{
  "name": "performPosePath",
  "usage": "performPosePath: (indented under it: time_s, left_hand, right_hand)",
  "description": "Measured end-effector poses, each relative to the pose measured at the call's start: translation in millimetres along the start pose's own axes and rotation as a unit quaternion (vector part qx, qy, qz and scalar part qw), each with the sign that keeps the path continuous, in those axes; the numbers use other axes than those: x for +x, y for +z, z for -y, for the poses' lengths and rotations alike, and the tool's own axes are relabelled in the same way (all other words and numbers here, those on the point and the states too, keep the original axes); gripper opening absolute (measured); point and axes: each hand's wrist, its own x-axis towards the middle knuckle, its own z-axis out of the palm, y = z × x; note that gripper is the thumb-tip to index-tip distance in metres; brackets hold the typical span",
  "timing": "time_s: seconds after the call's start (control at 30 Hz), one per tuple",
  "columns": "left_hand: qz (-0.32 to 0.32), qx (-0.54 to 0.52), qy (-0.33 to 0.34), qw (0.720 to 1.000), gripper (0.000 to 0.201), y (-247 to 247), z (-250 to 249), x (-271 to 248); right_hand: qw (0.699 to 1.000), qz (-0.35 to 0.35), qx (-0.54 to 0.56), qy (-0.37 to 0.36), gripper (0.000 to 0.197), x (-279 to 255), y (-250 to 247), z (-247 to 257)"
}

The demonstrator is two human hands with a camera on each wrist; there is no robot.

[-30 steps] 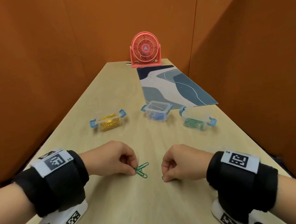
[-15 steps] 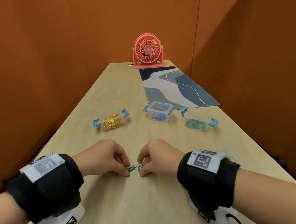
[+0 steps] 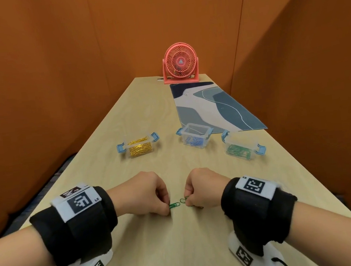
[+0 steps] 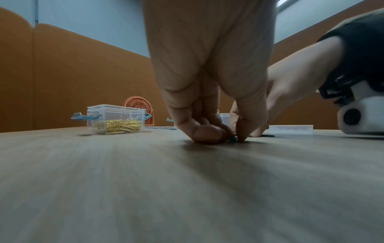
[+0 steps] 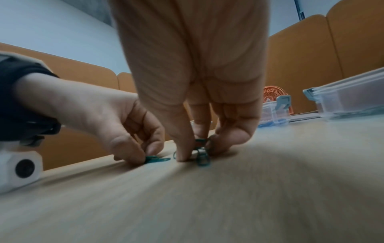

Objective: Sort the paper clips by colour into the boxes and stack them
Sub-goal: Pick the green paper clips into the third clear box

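Both hands rest low on the wooden table near its front edge. My left hand (image 3: 167, 208) pinches a green paper clip (image 3: 174, 205) flat against the table, also seen as the green clip (image 5: 155, 159) in the right wrist view. My right hand (image 3: 187, 201) pinches another green paper clip (image 3: 182, 200); the right wrist view shows green clips (image 5: 202, 158) between its thumb and fingers. Farther back stand three clear boxes with blue latches: one with gold clips (image 3: 139, 147), one with blue clips (image 3: 195, 138), one with green clips (image 3: 242, 147).
A patterned blue mat (image 3: 208, 105) lies behind the boxes on the right. A coral desk fan (image 3: 181, 65) stands at the table's far end. Orange partition walls close in both sides. A clear lid (image 4: 290, 129) lies on the table beyond my right hand.
My right hand moved left toward my left hand and took hold of one green clip. The two clips that lay crossed now sit apart, one under each hand.
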Motion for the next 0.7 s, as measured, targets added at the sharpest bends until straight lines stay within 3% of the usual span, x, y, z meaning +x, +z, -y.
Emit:
performPosePath:
  time_s: [0.27, 0.33, 0.53, 0.7]
  left_hand:
    - [-0.005, -0.067, -0.017, 0.998, 0.008, -2, 0, 2]
    - [0.017, -0.082, -0.017, 0.996, 0.007, -1, 0, 1]
    - [0.032, -0.027, 0.020, 0.999, 0.006, 1, -3, 2]
    - [0.007, -0.018, 0.053, 0.998, 0.008, -4, -7, 10]
  right_hand:
    - [1.000, -0.002, 0.000, 0.000, 0.020, -5, -3, -7]
    - [1.000, -0.005, -0.019, 0.012, 0.008, -5, -4, -10]
    - [0.997, 0.016, -0.066, 0.032, 0.025, -7, -10, -15]
    - [1.000, 0.014, -0.001, 0.016, 0.013, -12, -22, -28]
